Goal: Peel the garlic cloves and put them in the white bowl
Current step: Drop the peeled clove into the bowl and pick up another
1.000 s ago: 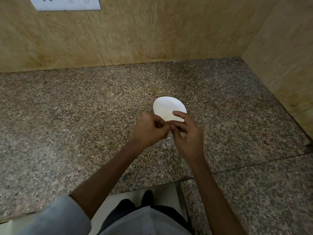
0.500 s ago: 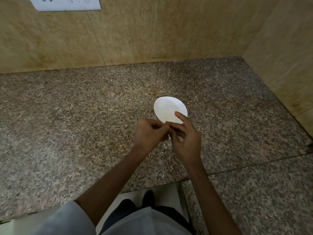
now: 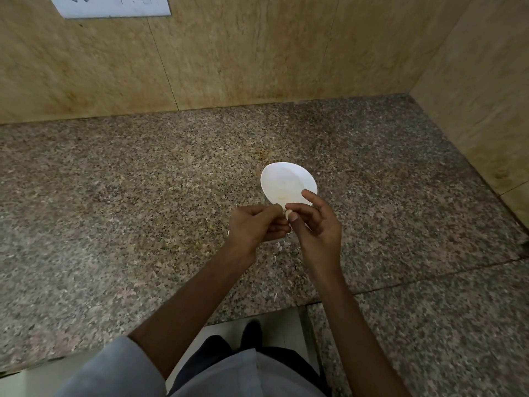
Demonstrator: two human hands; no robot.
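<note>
Left hand (image 3: 255, 228) and right hand (image 3: 318, 229) pinch a garlic clove (image 3: 288, 215) between them, close before the white bowl (image 3: 286, 179).

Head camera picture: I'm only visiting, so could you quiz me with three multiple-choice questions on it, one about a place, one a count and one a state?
1. Where does the white bowl stand?
A. on the floor
B. on the granite counter
C. on a shelf

2. How many bowls are in view?
A. one
B. two
C. three

3. The garlic clove is:
A. lying in the bowl
B. lying on the counter
C. held up between fingertips

Answers:
1 B, speckled stone shows all round the bowl.
2 A, only one white bowl shows.
3 C, the left hand and the right hand pinch it just in front of the bowl.
</note>
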